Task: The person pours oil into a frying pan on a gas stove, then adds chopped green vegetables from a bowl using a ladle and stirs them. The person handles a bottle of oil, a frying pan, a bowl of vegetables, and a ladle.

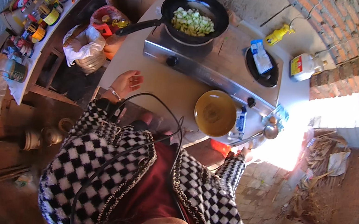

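Note:
My left hand [130, 82] is over the near left edge of the counter, fingers apart and holding nothing. My right hand [248, 153] is at the counter's near right edge, partly lost in strong glare. A metal ladle [270, 131] lies close to it, its handle slanting toward the front edge; whether my fingers touch it is unclear. A black wok [167, 10] with chopped pale-green vegetables [193, 22] sits on the left burner of a steel gas stove [208, 63], its handle pointing left. A yellow-brown bowl [215, 114] stands in front of the stove, with a blue-and-white packet [240, 121] beside it.
A blue-and-white bag [261, 57] lies on the right burner. A yellow bottle [279, 34] and a white jug [304, 66] stand behind it. Left are a side table with several bottles [39, 31] and a white sack [86, 42]. A black cable [157, 98] loops before me.

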A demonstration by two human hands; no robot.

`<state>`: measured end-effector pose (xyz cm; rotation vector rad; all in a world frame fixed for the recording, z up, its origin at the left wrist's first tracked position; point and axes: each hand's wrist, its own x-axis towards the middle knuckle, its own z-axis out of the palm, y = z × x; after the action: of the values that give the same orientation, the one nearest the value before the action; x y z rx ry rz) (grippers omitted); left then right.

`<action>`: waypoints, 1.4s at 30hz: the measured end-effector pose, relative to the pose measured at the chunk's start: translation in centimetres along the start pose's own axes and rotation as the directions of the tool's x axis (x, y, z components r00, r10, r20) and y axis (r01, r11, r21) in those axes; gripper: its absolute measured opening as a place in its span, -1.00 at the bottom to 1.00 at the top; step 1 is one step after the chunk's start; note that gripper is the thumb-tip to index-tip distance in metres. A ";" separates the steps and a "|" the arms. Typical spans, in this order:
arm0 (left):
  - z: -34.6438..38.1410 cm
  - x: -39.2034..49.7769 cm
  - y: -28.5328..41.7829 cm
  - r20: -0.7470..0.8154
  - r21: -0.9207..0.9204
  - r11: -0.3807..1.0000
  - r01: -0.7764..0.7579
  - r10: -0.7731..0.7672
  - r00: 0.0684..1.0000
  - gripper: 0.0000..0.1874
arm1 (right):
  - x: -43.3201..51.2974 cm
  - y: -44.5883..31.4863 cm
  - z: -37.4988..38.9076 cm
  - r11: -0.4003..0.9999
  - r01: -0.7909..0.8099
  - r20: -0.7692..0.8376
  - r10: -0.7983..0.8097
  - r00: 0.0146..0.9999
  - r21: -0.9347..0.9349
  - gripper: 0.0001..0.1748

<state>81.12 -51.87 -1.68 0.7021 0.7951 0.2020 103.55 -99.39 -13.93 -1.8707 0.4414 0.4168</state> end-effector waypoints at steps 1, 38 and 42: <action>-0.6 -0.1 0.2 -0.016 -0.009 1.000 -0.014 0.013 1.000 -0.72 | -0.4 0.0 0.4 1.000 0.008 0.003 -0.008 1.000 -0.010 -0.54; -2.9 -1.0 1.4 -0.079 0.114 0.993 -0.016 0.025 0.997 -0.71 | 13.3 -3.6 -8.1 0.658 -0.066 -0.214 -0.147 0.966 -0.750 -0.55; -2.4 -2.4 0.9 -0.070 0.129 0.992 -0.009 0.018 0.997 -0.71 | 13.2 -3.0 -8.8 0.680 -0.080 -0.227 -0.130 0.965 -0.729 -0.56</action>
<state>77.77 -50.99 -0.87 0.8256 0.8774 0.1901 117.12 -108.04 -15.04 -2.7519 0.4585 0.3512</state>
